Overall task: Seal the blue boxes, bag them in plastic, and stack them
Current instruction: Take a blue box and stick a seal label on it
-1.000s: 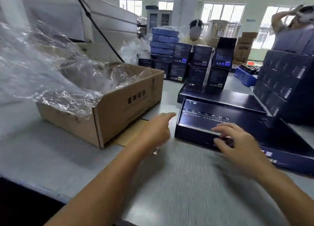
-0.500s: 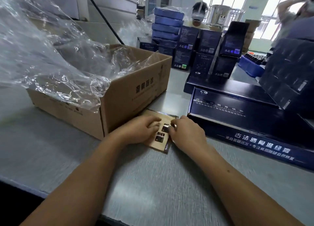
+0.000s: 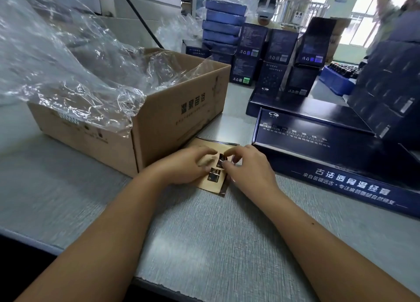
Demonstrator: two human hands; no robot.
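A long flat blue box (image 3: 318, 156) with white lettering lies on the grey table at the right. To its left, a brown sticker sheet (image 3: 212, 184) with small dark stickers lies flat. My left hand (image 3: 181, 165) presses the sheet down with its fingers laid flat. Between thumb and forefinger, my right hand (image 3: 247, 168) pinches one dark sticker (image 3: 221, 159) and lifts its edge off the sheet. A second flat blue box (image 3: 306, 110) lies behind the first.
An open cardboard carton (image 3: 181, 110) stuffed with clear plastic bags (image 3: 68, 63) stands left of my hands. Bagged blue boxes (image 3: 223, 22) are stacked at the back, upright dark boxes (image 3: 279, 51) beside them. More dark boxes (image 3: 391, 85) rise at the right. A person (image 3: 266, 8) sits opposite.
My right hand left the blue box and both hands came to the sticker sheet. Since half a second ago the right fingers have lifted one sticker's edge.
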